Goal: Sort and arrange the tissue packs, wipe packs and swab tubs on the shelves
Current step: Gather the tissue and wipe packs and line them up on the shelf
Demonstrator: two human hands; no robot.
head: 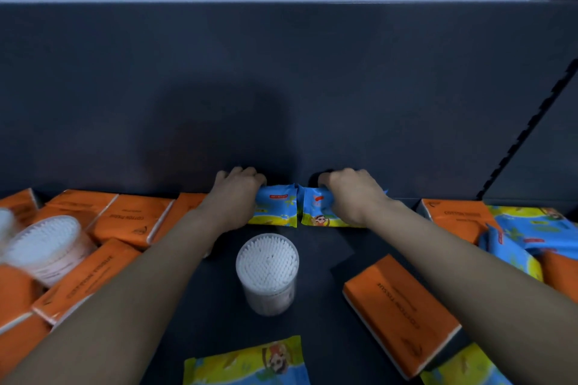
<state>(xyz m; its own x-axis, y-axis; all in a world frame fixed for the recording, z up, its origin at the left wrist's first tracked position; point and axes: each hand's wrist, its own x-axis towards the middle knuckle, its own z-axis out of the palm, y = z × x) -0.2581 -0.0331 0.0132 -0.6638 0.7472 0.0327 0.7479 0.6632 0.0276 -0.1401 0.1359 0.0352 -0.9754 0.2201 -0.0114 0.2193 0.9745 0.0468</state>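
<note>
Lining up wipe packs at the far middle of the shelf (319, 247), against the back panel (281, 87). Gripping the left wipe pack (276, 208) with the left hand (234, 194) and the right wipe pack (316, 206) with the right hand (350, 194), curling fingers over both far edges, pressing the pair edge to edge. Next, probably letting go and reaching near for the loose wipe pack (247, 362), skirting the upright swab tub (267, 272) between.

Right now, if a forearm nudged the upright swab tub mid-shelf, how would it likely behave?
The swab tub looks like a rigid clear cylinder, so it would probably keep its shape and slide. Standing on end, it may tip from a high knock, then roll on its round wall. Packed with swabs, probably light.
</note>
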